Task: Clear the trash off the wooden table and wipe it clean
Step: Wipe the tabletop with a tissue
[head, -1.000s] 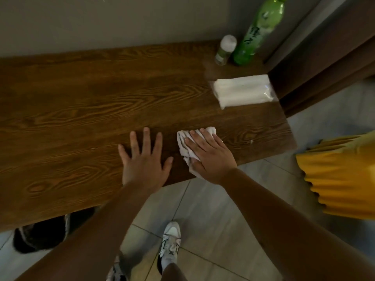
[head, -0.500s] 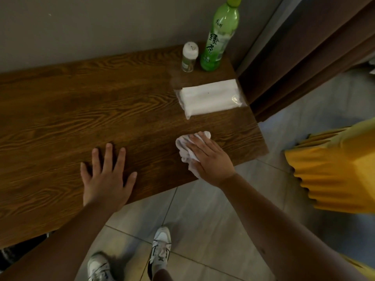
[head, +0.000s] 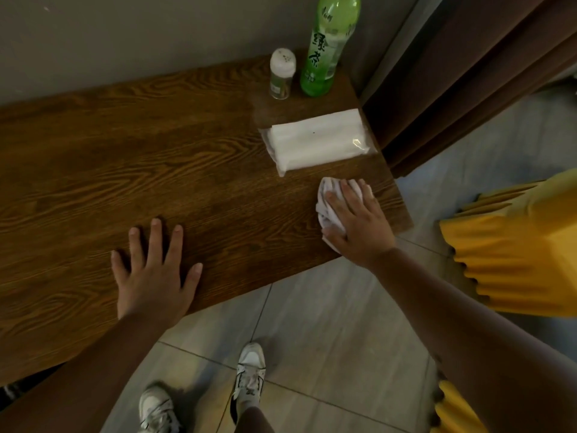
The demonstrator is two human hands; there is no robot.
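Wiping the table [head: 93, 157] corner with a crumpled tissue [head: 327, 198].
Right hand [head: 356, 226] pressing flat on it; left hand [head: 156, 270] spread, empty, probably bracing.

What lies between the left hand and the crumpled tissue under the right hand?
Only bare wood of the table separates the left hand from the crumpled tissue, as the head view shows.

Brown wood-grain table [head: 125, 157], white tissue [head: 327, 195] & pack [head: 315, 142], green bottle [head: 327, 48], yellow bag [head: 524, 245].
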